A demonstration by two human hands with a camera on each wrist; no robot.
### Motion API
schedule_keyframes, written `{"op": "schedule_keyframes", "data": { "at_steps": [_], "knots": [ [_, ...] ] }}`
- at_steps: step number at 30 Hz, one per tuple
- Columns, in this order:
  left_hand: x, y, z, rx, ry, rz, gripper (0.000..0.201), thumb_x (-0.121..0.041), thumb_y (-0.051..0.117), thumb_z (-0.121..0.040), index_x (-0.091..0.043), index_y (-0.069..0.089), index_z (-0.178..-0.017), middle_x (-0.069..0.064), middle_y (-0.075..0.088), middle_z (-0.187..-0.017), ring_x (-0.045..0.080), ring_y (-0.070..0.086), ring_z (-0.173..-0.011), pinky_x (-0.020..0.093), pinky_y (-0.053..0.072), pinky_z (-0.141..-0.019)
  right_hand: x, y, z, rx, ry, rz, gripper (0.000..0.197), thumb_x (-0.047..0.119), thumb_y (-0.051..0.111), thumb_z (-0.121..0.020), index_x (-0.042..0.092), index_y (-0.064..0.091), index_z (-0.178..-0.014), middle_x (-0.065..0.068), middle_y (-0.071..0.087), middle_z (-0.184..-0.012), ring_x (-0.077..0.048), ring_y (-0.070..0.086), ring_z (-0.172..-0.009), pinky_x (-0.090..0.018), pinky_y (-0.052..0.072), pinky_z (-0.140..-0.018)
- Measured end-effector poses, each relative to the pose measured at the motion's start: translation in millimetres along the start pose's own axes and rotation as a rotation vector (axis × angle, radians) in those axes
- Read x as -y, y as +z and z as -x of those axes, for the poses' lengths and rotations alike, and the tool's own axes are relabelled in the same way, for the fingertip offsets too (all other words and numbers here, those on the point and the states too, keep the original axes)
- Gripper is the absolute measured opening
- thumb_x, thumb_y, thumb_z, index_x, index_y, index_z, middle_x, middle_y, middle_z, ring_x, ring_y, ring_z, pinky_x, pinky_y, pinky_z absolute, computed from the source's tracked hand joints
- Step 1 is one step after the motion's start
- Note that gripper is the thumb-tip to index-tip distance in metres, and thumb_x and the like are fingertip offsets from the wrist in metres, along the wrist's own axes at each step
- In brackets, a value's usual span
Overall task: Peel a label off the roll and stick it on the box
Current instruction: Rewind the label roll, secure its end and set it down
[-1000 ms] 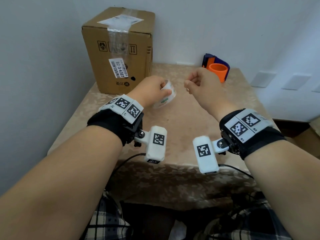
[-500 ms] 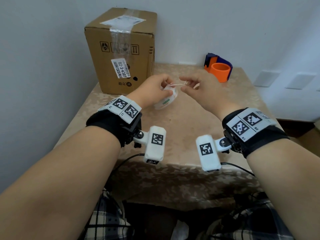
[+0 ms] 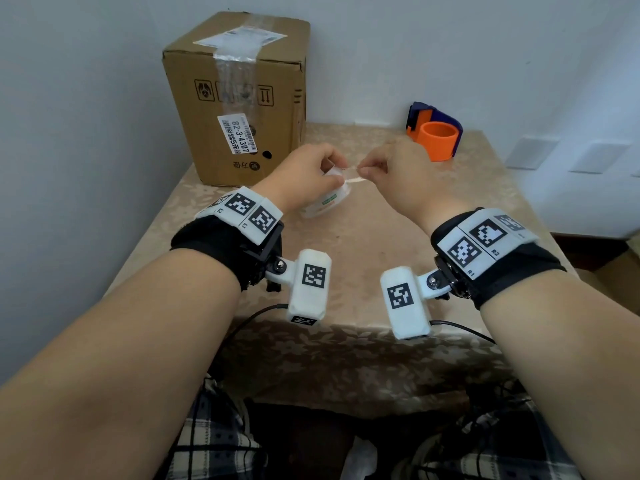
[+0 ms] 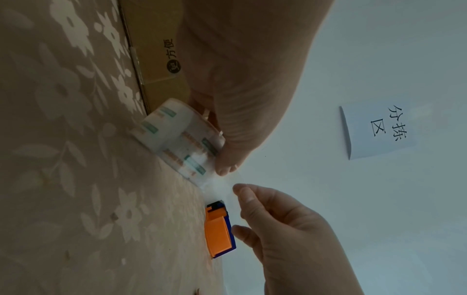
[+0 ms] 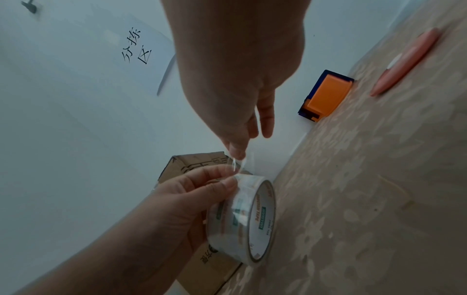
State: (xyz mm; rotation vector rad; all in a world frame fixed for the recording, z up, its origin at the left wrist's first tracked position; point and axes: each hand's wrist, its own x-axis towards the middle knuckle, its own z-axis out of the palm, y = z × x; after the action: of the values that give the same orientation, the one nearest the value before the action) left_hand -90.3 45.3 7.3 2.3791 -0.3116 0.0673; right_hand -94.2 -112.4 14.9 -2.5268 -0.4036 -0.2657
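Note:
A roll of clear tape with green and orange print is tilted just above the table, gripped by my left hand. My right hand pinches the roll's free end between thumb and forefinger, and a short strip is stretched between the hands. The right wrist view shows the roll, the left hand and the peeled clear strip. The cardboard box stands upright at the table's back left, behind the left hand, with a white label and clear tape on it.
An orange and blue tape dispenser sits at the back right by the wall. A pink utility knife lies further right on the floral tablecloth. A paper sign hangs on the wall. A wall runs close along the left.
My right hand moved left to the roll, took its free end and drew a short strip out to the right. The left hand kept hold of the roll.

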Motion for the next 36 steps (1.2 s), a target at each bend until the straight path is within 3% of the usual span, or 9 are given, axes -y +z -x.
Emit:
{"op": "schedule_keyframes", "data": {
  "at_steps": [5,8,10,14,18,22,24,28,36],
  "knots": [
    [2,-2,3,0.072,0.013,0.086,0.034,-0.012,0.056,-0.091,-0.023,0.059,-0.123,-0.002,0.051,-0.109,0.011,0.048,-0.101,0.026,0.04,-0.091,-6,1,-2,-0.05,0.017,0.021,0.024,0.028,0.061,-0.088,0.006,0.067,-0.095,-0.011,0.051,-0.125,-0.021,0.05,-0.112,-0.025,0.033,-0.091],
    [2,-3,3,0.081,0.01,0.103,0.024,-0.013,0.055,-0.092,-0.02,0.066,-0.113,-0.002,0.054,-0.112,0.011,0.048,-0.105,0.027,0.038,-0.091,-10,-3,-3,-0.055,0.013,-0.008,0.034,0.035,0.062,-0.086,0.001,0.064,-0.082,-0.016,0.067,-0.102,-0.029,0.061,-0.094,-0.04,0.049,-0.084],
    [2,-3,4,0.084,-0.019,0.143,0.017,-0.017,0.056,-0.092,-0.018,0.069,-0.104,-0.002,0.057,-0.107,0.013,0.051,-0.1,0.029,0.041,-0.087,-10,-4,-2,-0.058,-0.001,-0.064,0.03,0.029,0.06,-0.089,0.0,0.066,-0.084,-0.019,0.069,-0.094,-0.032,0.062,-0.089,-0.046,0.05,-0.083],
    [3,-2,7,0.073,-0.056,0.23,0.015,-0.025,0.059,-0.091,-0.016,0.07,-0.092,0.004,0.063,-0.097,0.015,0.054,-0.087,0.028,0.044,-0.073,-9,-4,0,-0.032,-0.018,-0.129,0.019,0.015,0.051,-0.093,0.007,0.067,-0.089,0.0,0.06,-0.079,-0.015,0.052,-0.072,-0.03,0.043,-0.071],
    [3,-2,6,0.072,-0.071,0.228,0.017,-0.027,0.056,-0.092,-0.017,0.068,-0.085,0.0,0.061,-0.09,0.01,0.051,-0.078,0.023,0.041,-0.068,-9,-1,-3,-0.053,-0.006,-0.129,0.02,0.014,0.05,-0.094,0.006,0.068,-0.094,0.003,0.046,-0.067,-0.008,0.039,-0.061,-0.017,0.029,-0.056],
    [3,-3,7,0.077,-0.076,0.224,0.025,-0.027,0.053,-0.094,-0.026,0.061,-0.071,-0.002,0.057,-0.083,0.009,0.046,-0.07,0.023,0.039,-0.064,-9,0,-2,-0.065,0.045,-0.231,0.018,0.015,0.052,-0.093,0.007,0.068,-0.097,0.007,0.049,-0.063,-0.009,0.049,-0.06,-0.029,0.044,-0.065],
    [2,-3,7,0.074,-0.068,0.216,0.028,-0.028,0.052,-0.095,-0.026,0.059,-0.067,0.004,0.057,-0.086,0.009,0.044,-0.066,0.023,0.037,-0.062,-8,1,-1,-0.031,0.078,-0.328,0.018,0.012,0.049,-0.095,0.005,0.066,-0.098,0.003,0.057,-0.069,-0.01,0.058,-0.063,-0.024,0.052,-0.067],
    [0,-4,7,0.076,-0.062,0.202,0.031,-0.03,0.051,-0.095,-0.024,0.058,-0.065,0.008,0.054,-0.082,0.012,0.041,-0.064,0.024,0.034,-0.059,-3,4,-2,-0.026,0.113,-0.436,0.02,0.005,0.047,-0.095,-0.003,0.064,-0.101,-0.003,0.061,-0.074,-0.007,0.061,-0.064,-0.012,0.055,-0.061],
    [-1,-1,5,0.098,-0.047,0.131,0.027,-0.027,0.051,-0.095,-0.016,0.061,-0.073,-0.003,0.053,-0.071,0.009,0.045,-0.064,0.023,0.037,-0.06,3,10,-4,-0.057,0.185,-0.649,0.022,0.0,0.048,-0.093,-0.005,0.059,-0.111,-0.006,0.062,-0.077,-0.011,0.063,-0.067,-0.016,0.058,-0.066]
  ]
}}
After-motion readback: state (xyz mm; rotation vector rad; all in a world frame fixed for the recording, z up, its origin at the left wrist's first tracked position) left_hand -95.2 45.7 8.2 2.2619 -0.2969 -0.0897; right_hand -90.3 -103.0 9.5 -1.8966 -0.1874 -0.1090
